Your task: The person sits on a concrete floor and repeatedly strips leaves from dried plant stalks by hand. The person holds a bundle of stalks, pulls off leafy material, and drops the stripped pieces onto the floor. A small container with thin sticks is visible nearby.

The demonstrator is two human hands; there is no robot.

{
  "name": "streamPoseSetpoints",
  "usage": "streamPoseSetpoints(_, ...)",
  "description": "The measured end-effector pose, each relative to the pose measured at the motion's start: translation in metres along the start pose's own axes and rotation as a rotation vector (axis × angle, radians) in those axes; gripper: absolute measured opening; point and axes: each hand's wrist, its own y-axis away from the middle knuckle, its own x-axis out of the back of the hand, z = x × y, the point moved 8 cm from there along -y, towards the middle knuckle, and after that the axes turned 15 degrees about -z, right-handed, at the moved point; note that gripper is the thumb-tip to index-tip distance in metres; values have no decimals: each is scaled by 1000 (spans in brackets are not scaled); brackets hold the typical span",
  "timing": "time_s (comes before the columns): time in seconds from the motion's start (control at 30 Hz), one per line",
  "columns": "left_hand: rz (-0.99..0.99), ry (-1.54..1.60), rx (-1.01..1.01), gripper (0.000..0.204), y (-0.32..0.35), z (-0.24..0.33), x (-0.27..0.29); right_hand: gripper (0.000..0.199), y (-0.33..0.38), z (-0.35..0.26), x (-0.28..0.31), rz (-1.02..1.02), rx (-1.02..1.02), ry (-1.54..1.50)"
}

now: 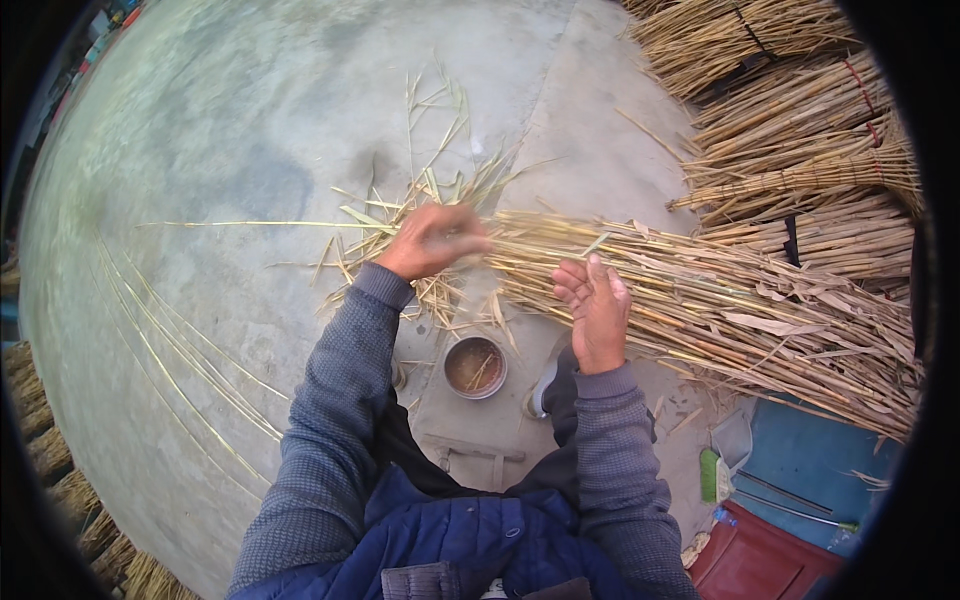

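A long pile of dry yellow-brown reed stalks (720, 310) lies on the floor, stretching from the middle to the right. My left hand (435, 242) is over the pile's left end, its fingers smeared by motion. One thin pale stalk (260, 223) runs leftward from beside this hand; whether the hand holds it I cannot tell. My right hand (597, 310) is raised over the near side of the stalks, fingers loosely bent and thumb up. A short green leaf piece (597, 243) shows just beyond the thumb. Leaf scraps (435, 295) lie scattered around and below my left hand.
A metal bowl (475, 367) with brownish contents stands between my feet. Several thin stalks (185, 350) lie on the concrete at left. Tied reed bundles (800, 180) are stacked at the far right. A green-bristled brush (709, 476) and a red panel (765, 555) are at the near right.
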Motion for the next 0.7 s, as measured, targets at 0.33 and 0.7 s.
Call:
streamPoseSetpoints(0.33, 33, 17, -61, 24, -12, 19, -35, 18, 0, 9, -5, -34, -45, 91)
streamPoseSetpoints(0.7, 495, -747, 85, 24, 26, 10, 43, 21, 1, 10, -5, -38, -37, 151)
